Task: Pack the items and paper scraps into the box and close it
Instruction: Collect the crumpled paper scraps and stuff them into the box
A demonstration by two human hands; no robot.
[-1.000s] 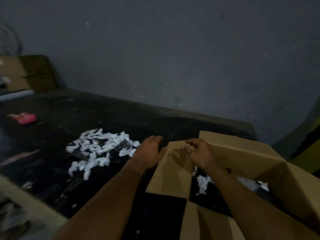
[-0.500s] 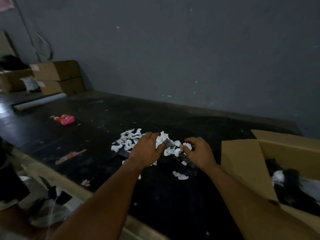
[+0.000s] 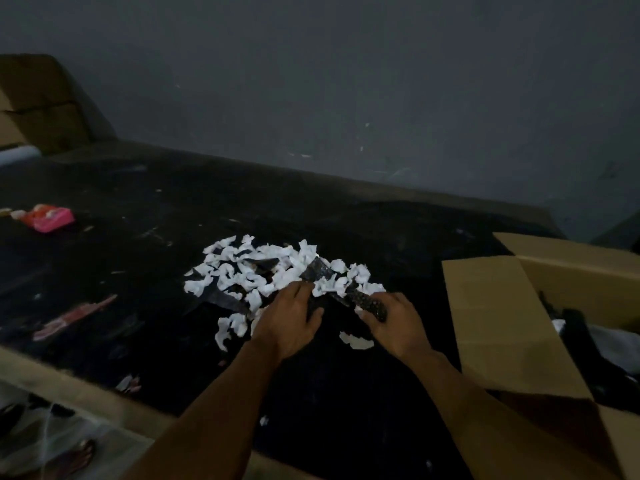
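The left hand [image 3: 287, 322] and right hand [image 3: 396, 325] each grip a dark sheet [image 3: 341, 295] among the scraps [image 3: 242, 271]; box [image 3: 491, 317] at right.

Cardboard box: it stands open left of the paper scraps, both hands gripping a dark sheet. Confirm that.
Wrong side. The head view shows the cardboard box standing open right of the paper scraps; left hand and right hand grip the dark sheet.

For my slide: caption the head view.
Left hand and right hand grip a dark speckled sheet amid white crumpled paper scraps on a black table, beside an open brown cardboard box.
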